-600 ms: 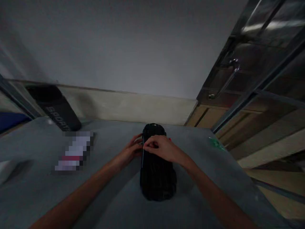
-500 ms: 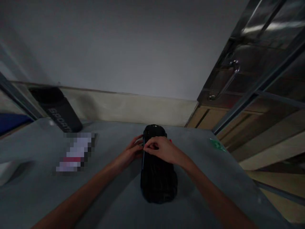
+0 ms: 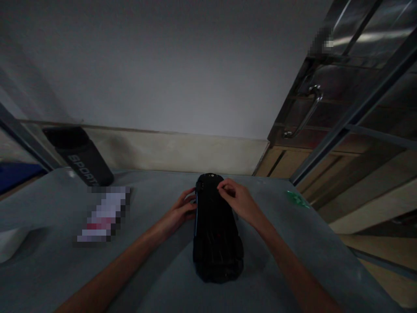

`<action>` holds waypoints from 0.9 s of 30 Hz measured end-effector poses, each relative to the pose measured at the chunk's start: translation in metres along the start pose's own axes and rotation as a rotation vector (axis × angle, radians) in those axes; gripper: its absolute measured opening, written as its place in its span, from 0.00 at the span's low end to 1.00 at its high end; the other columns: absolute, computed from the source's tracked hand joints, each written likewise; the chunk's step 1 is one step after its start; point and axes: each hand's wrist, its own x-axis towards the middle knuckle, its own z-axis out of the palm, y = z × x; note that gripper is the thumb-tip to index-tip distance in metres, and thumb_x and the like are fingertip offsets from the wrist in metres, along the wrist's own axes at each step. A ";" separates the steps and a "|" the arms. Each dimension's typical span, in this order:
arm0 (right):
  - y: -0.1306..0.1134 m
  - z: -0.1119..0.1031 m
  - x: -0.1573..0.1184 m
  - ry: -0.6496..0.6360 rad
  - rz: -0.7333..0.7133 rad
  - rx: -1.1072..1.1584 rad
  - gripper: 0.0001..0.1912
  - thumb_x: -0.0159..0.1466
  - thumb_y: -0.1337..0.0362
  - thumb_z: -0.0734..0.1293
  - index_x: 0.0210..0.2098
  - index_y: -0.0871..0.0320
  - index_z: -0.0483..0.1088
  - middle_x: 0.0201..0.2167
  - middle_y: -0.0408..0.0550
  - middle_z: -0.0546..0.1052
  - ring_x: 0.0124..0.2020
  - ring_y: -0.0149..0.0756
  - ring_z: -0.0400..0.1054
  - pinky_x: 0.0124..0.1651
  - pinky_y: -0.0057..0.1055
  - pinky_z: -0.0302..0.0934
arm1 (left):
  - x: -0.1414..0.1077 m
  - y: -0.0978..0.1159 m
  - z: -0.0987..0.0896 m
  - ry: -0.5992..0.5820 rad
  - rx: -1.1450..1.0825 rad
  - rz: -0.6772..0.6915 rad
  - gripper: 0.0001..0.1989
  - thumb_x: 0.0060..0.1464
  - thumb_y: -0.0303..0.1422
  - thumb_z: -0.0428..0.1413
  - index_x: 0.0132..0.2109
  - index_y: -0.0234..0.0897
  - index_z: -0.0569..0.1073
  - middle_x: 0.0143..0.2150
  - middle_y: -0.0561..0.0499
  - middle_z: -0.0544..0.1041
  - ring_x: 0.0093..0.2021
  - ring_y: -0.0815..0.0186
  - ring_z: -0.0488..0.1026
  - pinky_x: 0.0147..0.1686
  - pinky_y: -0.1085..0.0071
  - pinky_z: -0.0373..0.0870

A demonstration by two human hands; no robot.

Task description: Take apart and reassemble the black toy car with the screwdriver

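A black toy car (image 3: 216, 226) lies upside down on the grey table, its dark underside and wheels facing up and its long side pointing away from me. Against its left side rest the fingertips of my left hand (image 3: 180, 211), slightly bent and spread, not wrapped round it. My right hand (image 3: 237, 196) is over the far right part of the underside, thumb and forefinger pinched together. Whatever that pinch holds, if anything, is too small and dark to make out.
On the left stand a dark bottle marked SPORT (image 3: 83, 161) and a pale object (image 3: 12, 243) at the edge; a blurred-out flat item (image 3: 104, 215) lies between. A green crumpled wrapper (image 3: 297, 198) is near the right edge. A wall (image 3: 182, 154) closes the back; a metal door (image 3: 302, 108) is beyond right.
My right hand has moved from the car's left side across to its right side, still pinched, uncovering the middle of the underside. My left hand stays beside the car.
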 end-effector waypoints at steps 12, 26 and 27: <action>0.073 -0.001 -0.015 0.020 0.058 -0.468 0.10 0.72 0.68 0.69 0.52 0.52 0.78 0.35 0.48 0.84 0.35 0.44 0.80 0.39 0.35 0.64 | -0.003 0.004 0.001 0.016 0.155 0.019 0.40 0.55 0.39 0.76 0.73 0.54 0.76 0.80 0.42 0.72 0.77 0.39 0.72 0.70 0.48 0.74; 0.011 -0.009 -0.031 0.749 -0.600 -0.195 0.11 0.72 0.66 0.72 0.53 0.50 0.73 0.36 0.41 0.82 0.29 0.36 0.75 0.36 0.36 0.73 | -0.002 0.008 0.004 0.016 0.171 0.001 0.40 0.56 0.38 0.75 0.74 0.51 0.74 0.80 0.41 0.72 0.76 0.41 0.74 0.74 0.44 0.72; 0.011 -0.009 -0.032 0.729 -0.618 -0.206 0.11 0.72 0.66 0.72 0.53 0.50 0.73 0.36 0.41 0.82 0.29 0.36 0.75 0.35 0.36 0.73 | -0.002 0.008 0.004 0.019 0.173 0.001 0.40 0.56 0.38 0.76 0.74 0.51 0.74 0.79 0.41 0.73 0.76 0.41 0.74 0.74 0.44 0.72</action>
